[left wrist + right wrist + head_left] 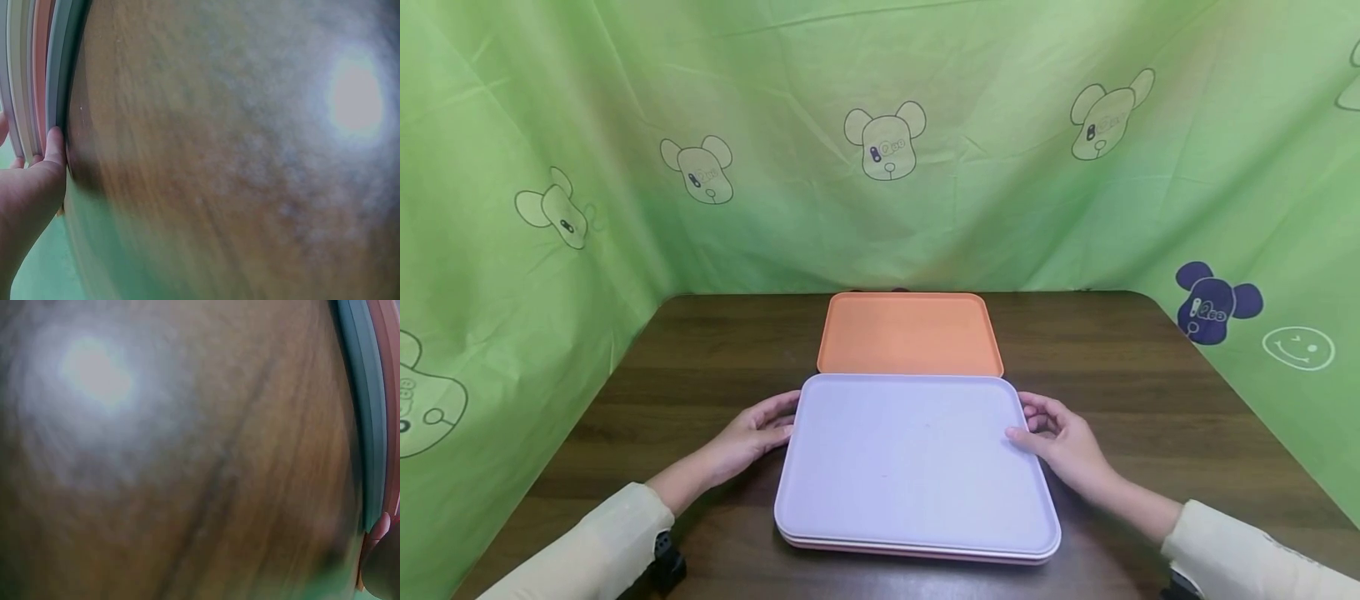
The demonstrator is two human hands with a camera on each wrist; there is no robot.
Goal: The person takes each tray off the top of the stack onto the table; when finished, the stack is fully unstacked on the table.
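Note:
A lavender tray tops a stack of rectangular trays near the front of the table. In the left wrist view, the stack's edges include a cream tray, a pink tray and, lowest, a teal tray. My left hand rests its fingertips along the stack's left side, across several layers. On the other side, my right hand touches the stack, its thumb over the lavender rim and its other fingers at the side. One right fingertip shows beside the lower trays; the rest is mostly out of that view.
An orange tray lies flat just behind the stack, near the table's back edge. The dark wooden table extends to both sides. Green cloth with printed bear heads hangs around the back and sides.

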